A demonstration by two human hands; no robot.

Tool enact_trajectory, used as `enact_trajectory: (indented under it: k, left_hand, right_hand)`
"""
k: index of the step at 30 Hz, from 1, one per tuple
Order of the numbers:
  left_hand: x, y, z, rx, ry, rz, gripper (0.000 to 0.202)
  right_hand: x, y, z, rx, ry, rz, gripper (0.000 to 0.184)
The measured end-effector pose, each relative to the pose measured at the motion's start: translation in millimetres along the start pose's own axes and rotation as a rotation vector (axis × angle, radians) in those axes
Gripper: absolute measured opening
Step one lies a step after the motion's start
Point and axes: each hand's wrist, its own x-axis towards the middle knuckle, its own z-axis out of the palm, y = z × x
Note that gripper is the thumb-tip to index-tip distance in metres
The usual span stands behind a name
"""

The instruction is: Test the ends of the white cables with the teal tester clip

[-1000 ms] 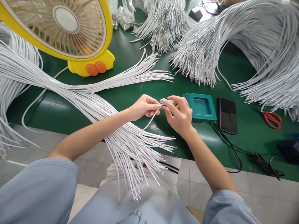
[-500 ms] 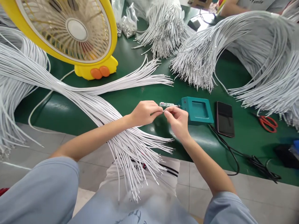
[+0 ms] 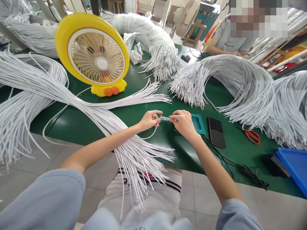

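My left hand [image 3: 150, 120] pinches a white wire [image 3: 154, 131] near its end, index finger stretched out above the pinch. The wire bends down and left toward a spread bundle of white wires [image 3: 141, 150], which passes under my left forearm and hangs over the table edge. Close to the wire's end is a short, thin rod [image 3: 165, 118] with silvery and greenish markings. My right hand [image 3: 184, 123] has its fingertips closed round the right part of this rod. Behind that hand sits a teal box [image 3: 202, 128] with a square recess, partly covered.
A yellow fan [image 3: 122, 57] stands at the back left. Thick wire bundles [image 3: 192, 86] lie beyond my hands. To the right are a phone [image 3: 216, 132], red-handled scissors [image 3: 252, 136], a black cable [image 3: 249, 172] and a blue tray [image 3: 294, 166]. Another person [image 3: 218, 41] sits across the table.
The view has tilted up. My right hand has left the spot at my left fingertips and now holds the rod. My left index finger has straightened, and the wire's curve shows.
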Motion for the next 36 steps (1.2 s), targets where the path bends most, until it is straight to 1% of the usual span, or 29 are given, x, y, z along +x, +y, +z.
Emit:
enact_trajectory:
  k: [2, 4, 7, 9, 11, 13, 22, 27, 29, 32, 34, 36]
  left_hand:
    - [0.3, 0.0, -0.4, -0.011, -0.013, 0.000, 0.034]
    - [0.7, 0.4, -0.6, -0.012, -0.017, 0.008, 0.031]
    - [1.7, 0.9, -0.3, -0.003, -0.022, 0.012, 0.029]
    - [2.1, 1.3, 0.2, 0.005, -0.028, 0.004, 0.028]
    - [2.2, 1.7, 0.7, 0.011, -0.031, -0.010, 0.028]
    - [2.1, 1.9, 1.1, 0.012, -0.029, -0.031, 0.028]
    - [5.3, 0.3, 2.7, -0.011, -0.006, -0.118, 0.030]
    - [6.8, -0.4, 1.6, -0.022, -0.012, -0.132, 0.028]
    - [6.8, -0.2, 1.2, -0.026, -0.016, -0.135, 0.027]
    - [6.5, -0.2, 0.8, -0.033, -0.023, -0.135, 0.028]
    - [6.1, -0.6, 0.3, -0.039, -0.022, -0.130, 0.028]
    - [5.5, -0.9, -0.8, -0.047, -0.019, -0.119, 0.030]
  right_hand:
    - [5.8, 6.3, 0.7, -0.033, -0.097, 0.018, 0.016]
    - [9.7, 8.5, 0.5, -0.050, -0.141, 0.030, 0.015]
    - [12.2, 6.0, 0.3, -0.122, -0.171, 0.020, 0.026]
    - [12.0, 2.8, 0.8, -0.164, -0.183, 0.004, 0.026]
    - [11.2, 0.1, 1.4, -0.177, -0.187, -0.014, 0.018]
    - [10.6, -1.5, 1.7, -0.188, -0.189, -0.024, 0.015]
    - [12.1, -3.1, 4.2, -0.196, -0.200, -0.003, 0.017]
    - [12.2, 4.8, 3.8, -0.163, -0.214, -0.010, 0.019]
    - [12.0, 11.5, 2.4, -0.108, -0.205, -0.009, 0.025]
    - [12.0, 21.8, 2.8, -0.016, -0.116, 0.056, 0.034]
    - [12.5, 26.6, 5.2, 0.018, -0.056, 0.086, 0.036]
    - [13.2, 28.9, 7.3, 0.050, -0.024, 0.079, 0.036]
